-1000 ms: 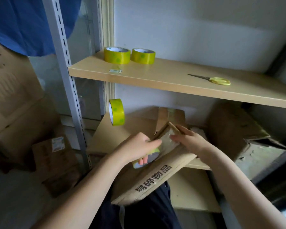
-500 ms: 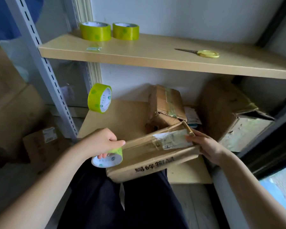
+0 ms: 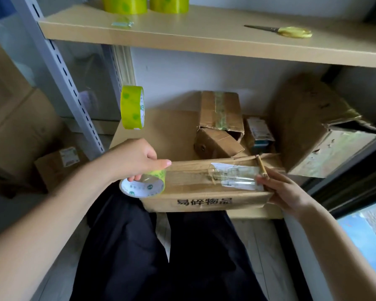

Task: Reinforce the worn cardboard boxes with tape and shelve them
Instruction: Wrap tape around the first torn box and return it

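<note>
Left hand (image 3: 132, 161) curled round tape roll (image 3: 142, 183) at flat box's (image 3: 204, 187) left end; right hand (image 3: 284, 192) gripping its right end, box resting on lap. Behind, torn carton (image 3: 219, 124) gaping, contents perhaps a smaller box.

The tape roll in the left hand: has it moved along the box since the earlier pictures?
Yes. The tape roll has travelled from the middle of the box past its left end, away from the right hand.

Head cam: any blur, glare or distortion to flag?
Head view: wide-angle bend, so the grey slotted shelf upright leans; mild motion blur on the left hand gripping the yellow-green tape roll; glare on the clear tape strip across the flat brown cardboard box; bright blue patch bottom right.
</note>
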The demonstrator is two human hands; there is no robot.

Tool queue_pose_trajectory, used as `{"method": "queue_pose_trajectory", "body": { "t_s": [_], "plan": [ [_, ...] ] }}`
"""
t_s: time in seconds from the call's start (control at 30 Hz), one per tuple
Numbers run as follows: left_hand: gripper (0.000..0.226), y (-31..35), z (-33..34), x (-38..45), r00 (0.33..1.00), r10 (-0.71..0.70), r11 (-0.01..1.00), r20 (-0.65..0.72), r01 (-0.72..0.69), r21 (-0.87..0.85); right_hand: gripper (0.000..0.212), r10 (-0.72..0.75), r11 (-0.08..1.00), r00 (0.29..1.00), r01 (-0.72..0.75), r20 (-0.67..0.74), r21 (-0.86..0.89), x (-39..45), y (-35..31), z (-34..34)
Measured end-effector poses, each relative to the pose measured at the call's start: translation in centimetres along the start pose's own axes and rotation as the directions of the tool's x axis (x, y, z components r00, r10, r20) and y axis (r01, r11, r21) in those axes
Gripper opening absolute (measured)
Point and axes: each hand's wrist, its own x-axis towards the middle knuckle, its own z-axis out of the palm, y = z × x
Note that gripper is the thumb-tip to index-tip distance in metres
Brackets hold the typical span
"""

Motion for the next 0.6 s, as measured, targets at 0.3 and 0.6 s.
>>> {"method": "queue_pose_trajectory", "body": {
  "t_s": [0.3,0.6],
  "plan": [
    [0.072,-5.3,0.7,1.8,0.981,0.011,0.981,-0.196,0.028,0.194,0.042,0.114,0.978,0.992,-0.102,-0.056,0.182,0.0,3.4,-0.8],
    [0.068,-4.8,-3.5,3.0,0.967,0.053,0.999,-0.251,-0.051,0.016,0.035,0.09,0.976,0.996,-0.085,-0.019,0.2,-0.6,2.6,-1.3]
  ]
}}
